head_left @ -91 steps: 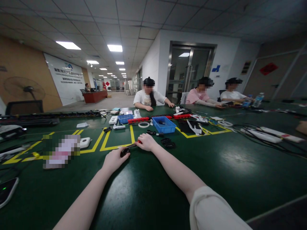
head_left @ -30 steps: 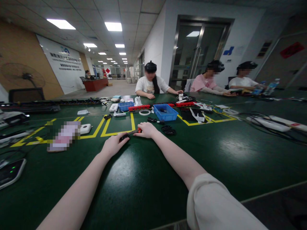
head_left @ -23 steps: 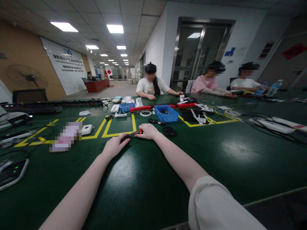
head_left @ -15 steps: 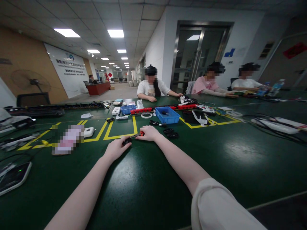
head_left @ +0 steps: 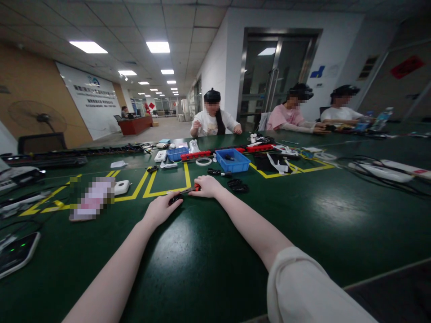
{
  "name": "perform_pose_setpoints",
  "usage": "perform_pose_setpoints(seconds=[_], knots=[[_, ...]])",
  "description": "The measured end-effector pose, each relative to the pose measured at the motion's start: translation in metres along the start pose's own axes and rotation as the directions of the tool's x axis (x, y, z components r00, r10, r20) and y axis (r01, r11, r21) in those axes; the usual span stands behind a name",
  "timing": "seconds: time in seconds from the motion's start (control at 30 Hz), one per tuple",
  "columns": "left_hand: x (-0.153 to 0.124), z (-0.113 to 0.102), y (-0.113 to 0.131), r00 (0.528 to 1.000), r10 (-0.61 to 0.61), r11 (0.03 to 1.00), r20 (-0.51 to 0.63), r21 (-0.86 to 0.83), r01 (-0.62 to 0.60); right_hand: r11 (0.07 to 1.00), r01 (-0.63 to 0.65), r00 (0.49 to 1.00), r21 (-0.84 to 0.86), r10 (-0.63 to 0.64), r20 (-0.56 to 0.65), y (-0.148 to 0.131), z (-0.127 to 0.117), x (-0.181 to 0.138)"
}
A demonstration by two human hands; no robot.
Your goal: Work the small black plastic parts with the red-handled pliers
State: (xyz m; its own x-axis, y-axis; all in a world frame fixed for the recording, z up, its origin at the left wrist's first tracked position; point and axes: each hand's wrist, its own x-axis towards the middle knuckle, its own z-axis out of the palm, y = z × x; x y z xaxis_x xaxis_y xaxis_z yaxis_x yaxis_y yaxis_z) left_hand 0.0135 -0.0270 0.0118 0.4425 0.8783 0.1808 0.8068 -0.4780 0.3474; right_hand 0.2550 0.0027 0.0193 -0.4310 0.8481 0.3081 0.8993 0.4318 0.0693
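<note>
Both my arms stretch far out over the green table [head_left: 208, 251]. My left hand [head_left: 160, 208] is closed on a small black part [head_left: 175, 198] lying on the table. My right hand [head_left: 204, 186] is closed round the red handle of a thin tool [head_left: 190, 190] whose dark shaft points left into the black part. More small black parts [head_left: 237, 185] lie just right of my right hand.
A blue bin [head_left: 231, 160], a second blue bin [head_left: 177, 153], a tape roll [head_left: 203, 161] and red strips [head_left: 195, 155] lie beyond yellow floor-tape lines [head_left: 151, 185]. White power strips [head_left: 380, 170] lie at right, devices [head_left: 16, 253] at left. Three people sit across the table.
My hands have stayed together on the tool and the black part. The view has shifted slightly as my head moved. The person opposite has lifted both hands off the table.
</note>
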Motion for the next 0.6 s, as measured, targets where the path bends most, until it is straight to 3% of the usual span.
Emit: perform_pose_setpoints(seconds=[0.3,0.6], knots=[[-0.0017,-0.0012,0.0043,1.000,-0.005,0.999,0.026,0.050,0.004,0.998,0.021,0.999,0.063,-0.019,-0.043,0.0018,0.0001,0.0002],[-0.0016,0.0003,0.0020,1.000,-0.009,0.999,0.020,0.043,0.008,0.987,-0.087,0.991,0.134,0.099,-0.089,0.0051,0.0049,-0.0020]])
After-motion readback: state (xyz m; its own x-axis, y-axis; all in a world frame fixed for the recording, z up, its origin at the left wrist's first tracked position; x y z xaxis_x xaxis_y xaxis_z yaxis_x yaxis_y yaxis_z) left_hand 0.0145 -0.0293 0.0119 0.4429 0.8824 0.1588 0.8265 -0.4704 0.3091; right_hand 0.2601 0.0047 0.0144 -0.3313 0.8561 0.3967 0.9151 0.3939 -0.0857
